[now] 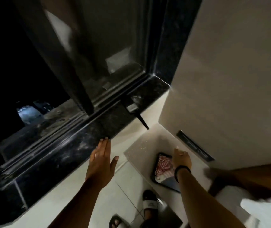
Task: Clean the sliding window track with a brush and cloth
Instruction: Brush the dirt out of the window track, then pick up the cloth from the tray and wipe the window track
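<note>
A paint-style brush (135, 106) lies on the black stone sill (88, 137), bristles toward the window track (62, 127), its dark handle jutting over the sill's edge. The track runs along the foot of the dark sliding window pane (101, 51). A red-and-white cloth (164, 165) lies in a dark tray (166, 184) on the floor below. My left hand (101, 160) is flat with fingers apart, just under the sill's edge, holding nothing. My right hand (181, 159), with a black wristband, hovers above the cloth, fingers loosely curled, nothing in it.
A pale wall (230, 79) closes the right side, with a dark slot-like fitting (194, 145) low on it. My feet in dark sandals (150, 203) stand on light floor tiles. Beyond the open left part of the window it is dark outside.
</note>
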